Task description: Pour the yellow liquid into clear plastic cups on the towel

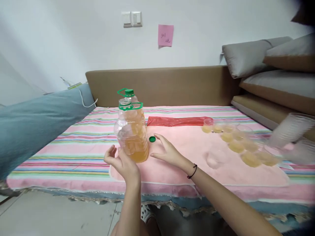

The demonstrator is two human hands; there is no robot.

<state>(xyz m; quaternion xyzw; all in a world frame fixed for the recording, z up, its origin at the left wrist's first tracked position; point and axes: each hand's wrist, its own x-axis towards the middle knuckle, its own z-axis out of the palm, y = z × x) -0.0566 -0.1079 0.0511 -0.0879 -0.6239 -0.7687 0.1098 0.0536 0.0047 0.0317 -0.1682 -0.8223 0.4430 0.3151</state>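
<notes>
A large clear plastic jug (130, 131) with a green handle ring and an uncapped mouth stands on the pink mat (182, 170), partly filled with yellowish liquid. Just behind it is a second jug, its green cap (129, 91) on. My left hand (123, 164) is at the front left of the near jug, fingers apart and loosely bent; whether it touches the plastic I cannot tell. To the jug's right, my right hand (168, 152) is open with thumb and fingers spread, holding nothing. A loose green cap (152, 139) lies by its fingertips.
Several clear cups of yellow liquid (236, 147) stand at the right. Nearer me is a clear cup without visible liquid (216, 159). Stacked cups (291, 131) are at the far right, blurred. A red plastic strip (179, 121) lies behind the mat; cushions (278, 85) are piled back right.
</notes>
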